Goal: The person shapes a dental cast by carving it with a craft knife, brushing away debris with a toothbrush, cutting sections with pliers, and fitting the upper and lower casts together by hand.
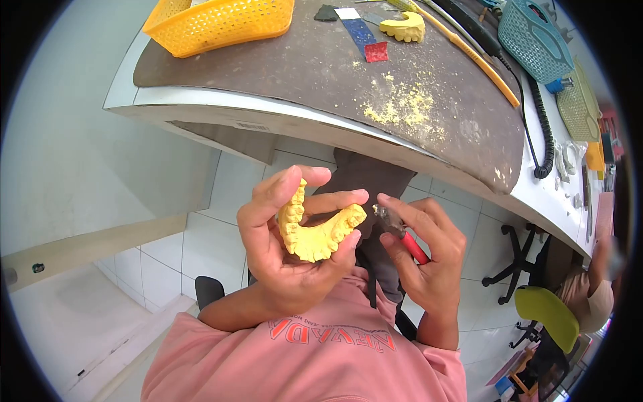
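Observation:
A yellow dental model point(313, 240), U-shaped with a row of teeth, is held up above the lap. My left hand point(281, 248) grips it from both sides, with the thumb and fingers at its edges. My right hand point(429, 248) is closed around a small tool with a red handle point(415, 248) and a dark metal head point(390, 220). Bits of yellow material cling to the tool's tip, which is just right of the model's right end, a small gap apart.
On the brown mat point(268, 67) lie yellow crumbs point(405, 102), a second yellow model point(404, 27), a red piece point(376, 52) and an orange-handled tool point(482, 61). An orange basket point(221, 25) stands at the left, a blue basket point(536, 40) at the right. Another person's arm point(599, 268) is far right.

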Available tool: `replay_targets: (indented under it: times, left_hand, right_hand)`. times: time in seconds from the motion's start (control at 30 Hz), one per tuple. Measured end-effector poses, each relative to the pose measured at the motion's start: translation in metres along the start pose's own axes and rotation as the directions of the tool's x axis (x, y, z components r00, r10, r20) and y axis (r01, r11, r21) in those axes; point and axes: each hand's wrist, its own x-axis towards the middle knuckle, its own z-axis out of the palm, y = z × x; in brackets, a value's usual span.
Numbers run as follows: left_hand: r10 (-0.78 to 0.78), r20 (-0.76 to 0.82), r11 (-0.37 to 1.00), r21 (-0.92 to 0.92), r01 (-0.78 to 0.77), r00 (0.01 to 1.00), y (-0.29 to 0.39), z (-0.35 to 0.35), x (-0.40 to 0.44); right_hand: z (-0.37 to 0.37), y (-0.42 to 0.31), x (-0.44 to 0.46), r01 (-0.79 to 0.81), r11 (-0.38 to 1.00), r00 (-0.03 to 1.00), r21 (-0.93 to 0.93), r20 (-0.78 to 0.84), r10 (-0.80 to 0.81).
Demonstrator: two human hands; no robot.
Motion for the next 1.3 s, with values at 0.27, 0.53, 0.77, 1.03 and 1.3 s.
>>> replay_targets:
  times: [0.27,0.53,0.77,1.03,1.3]
  left_hand:
    - [0.053,0.012,0.998,0.022,-0.053,0.999,-0.002,0.001,0.000]
    - [0.070,0.121,0.990,0.116,-0.084,0.990,-0.003,-0.007,0.002]
    - [-0.043,-0.004,0.999,-0.030,0.043,0.999,-0.001,0.000,-0.001]
    - [-0.260,-0.038,0.944,-0.221,0.246,0.965,0.006,0.005,-0.003]
    - [-0.361,0.008,0.873,-0.347,0.341,0.932,0.008,0.003,-0.004]
  right_hand:
    - [-0.003,-0.003,0.001,0.036,0.993,0.999,-0.112,0.032,-0.033]
    - [-0.010,-0.010,-0.001,0.024,0.955,0.997,-0.297,0.082,0.000]
    - [0.008,0.000,-0.005,-0.045,0.999,0.999,0.030,0.001,0.045]
    - [0.022,0.004,-0.013,0.041,0.999,0.996,-0.006,-0.075,-0.041]
    - [0.024,0.007,-0.015,0.095,0.978,0.982,-0.188,-0.142,-0.123]
